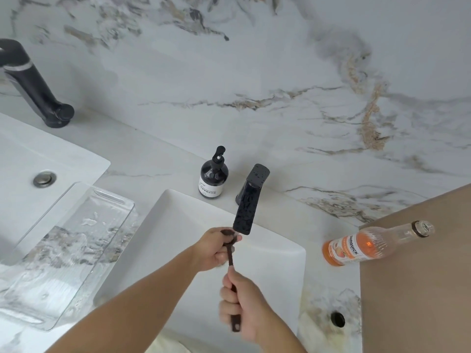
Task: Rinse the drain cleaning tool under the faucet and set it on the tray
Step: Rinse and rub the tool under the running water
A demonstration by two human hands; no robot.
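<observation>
Presently, both hands are engaged on the drain cleaning tool (230, 253), a dark brown rod with a rounded head, held over the white sink (280, 253) at the lower centre of the view. Right hand (244, 305) is clenched round the handle end, the handle's tip protruding below the fist at 6 o'clock. Left hand (212, 250) is closed round the head end, thumb and fingers gripping just under the rounded tip. Tool lies roughly upright in the picture, head toward 12 o'clock, directly beneath the spout of the black faucet (248, 205); head and spout appear almost touching. Whether water is running cannot be determined, though droplets are visible on the faucet body.

Clear glass tray (84, 240) sits on the counter at 9 o'clock from the hands, between two basins, well apart from the tool. Dark pump bottle (213, 178) stands just beside the faucet base, at its 9 o'clock. Orange drink bottle (367, 247) stands uncapped at 3 o'clock, beside a tan surface (420, 289).
</observation>
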